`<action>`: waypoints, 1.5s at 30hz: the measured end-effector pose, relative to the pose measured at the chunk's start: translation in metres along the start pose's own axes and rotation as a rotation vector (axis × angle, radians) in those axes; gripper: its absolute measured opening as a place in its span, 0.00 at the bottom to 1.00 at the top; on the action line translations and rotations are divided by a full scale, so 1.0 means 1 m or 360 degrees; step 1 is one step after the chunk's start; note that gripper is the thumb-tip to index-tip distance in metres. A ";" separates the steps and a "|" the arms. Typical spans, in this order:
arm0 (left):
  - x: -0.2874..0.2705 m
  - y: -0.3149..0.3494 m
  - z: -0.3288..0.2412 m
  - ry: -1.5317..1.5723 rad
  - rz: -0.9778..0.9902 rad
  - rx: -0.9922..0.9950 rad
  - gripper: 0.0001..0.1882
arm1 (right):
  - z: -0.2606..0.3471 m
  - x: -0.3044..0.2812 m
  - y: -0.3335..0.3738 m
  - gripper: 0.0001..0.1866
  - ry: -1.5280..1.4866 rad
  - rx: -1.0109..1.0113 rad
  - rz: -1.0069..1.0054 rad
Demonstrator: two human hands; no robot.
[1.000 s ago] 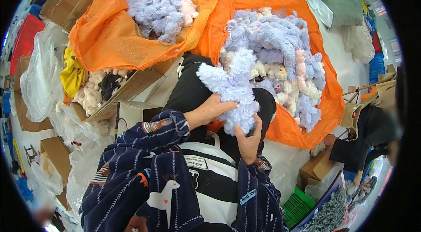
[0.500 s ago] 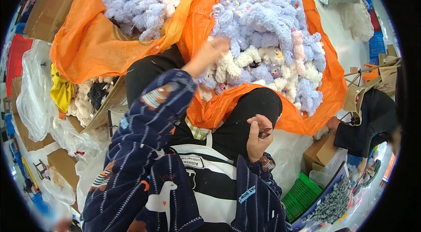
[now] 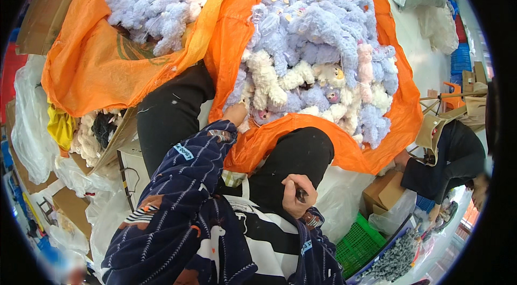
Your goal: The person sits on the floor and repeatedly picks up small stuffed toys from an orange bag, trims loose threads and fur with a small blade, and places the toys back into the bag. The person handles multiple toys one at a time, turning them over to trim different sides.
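My left hand (image 3: 235, 114) is at the near left edge of a large orange sack, beside a cream plush toy (image 3: 265, 78) with curly fur. Its fingers are mostly hidden among the plush and the sack's edge. In front of my right knee, my right hand (image 3: 298, 196) is closed around a small dark metal tool (image 3: 301, 194), of which only a part shows. Heaped in the orange sack (image 3: 401, 118) are lilac plush toys (image 3: 323, 21), several cream ones and a slim pink one (image 3: 365, 72).
Another orange sack (image 3: 91, 64) with lilac plush stands at the left. Below it lies a yellow bag (image 3: 63, 126). To the right are a cardboard box (image 3: 385, 191), a green plastic basket (image 3: 360, 246) and another person's dark-clothed leg (image 3: 452, 150).
My left hand has come down and toward me from above the cream plush to the sack's near left edge. My right hand has shifted slightly left and nearer, still holding the dark tool.
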State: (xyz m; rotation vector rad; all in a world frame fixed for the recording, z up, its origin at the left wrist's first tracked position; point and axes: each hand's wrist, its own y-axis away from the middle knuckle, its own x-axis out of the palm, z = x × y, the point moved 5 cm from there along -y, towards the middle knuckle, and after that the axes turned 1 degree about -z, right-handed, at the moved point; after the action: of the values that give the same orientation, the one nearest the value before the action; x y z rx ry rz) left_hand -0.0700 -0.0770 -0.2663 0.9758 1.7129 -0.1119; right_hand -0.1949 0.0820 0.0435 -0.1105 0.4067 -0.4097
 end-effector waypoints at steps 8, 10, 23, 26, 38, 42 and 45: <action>-0.053 0.004 0.002 0.0299 0.0158 -0.0235 0.14 | -0.012 0.000 0.006 0.08 0.0263 0.0062 -0.0004; -0.046 0.028 0.034 0.0588 0.0211 -0.1055 0.21 | -0.004 0.002 0.003 0.07 0.0170 0.0127 0.0023; 0.128 -0.028 0.117 0.0986 0.0100 -0.0955 0.30 | 0.007 0.011 -0.003 0.05 0.0253 -0.0145 0.0149; 0.118 -0.016 0.104 0.0987 0.0084 -0.1136 0.26 | 0.006 0.016 -0.008 0.07 0.0300 -0.0268 0.0175; -0.125 0.005 -0.019 0.3039 -0.0499 -0.0605 0.12 | 0.007 0.017 -0.005 0.05 0.0170 -0.0213 0.0107; -0.196 0.075 -0.070 0.3129 -0.0429 -0.0160 0.12 | -0.002 0.013 -0.008 0.07 -0.0051 -0.0012 0.0010; -0.225 0.138 -0.105 0.3170 -0.0275 0.0025 0.10 | -0.001 0.007 -0.017 0.09 -0.0265 0.0110 -0.0076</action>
State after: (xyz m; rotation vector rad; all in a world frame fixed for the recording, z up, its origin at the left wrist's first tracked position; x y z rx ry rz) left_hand -0.0477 -0.0546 0.0163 0.8512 3.5189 1.0971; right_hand -0.1951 0.0633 0.0435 -0.0865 0.2260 -0.4575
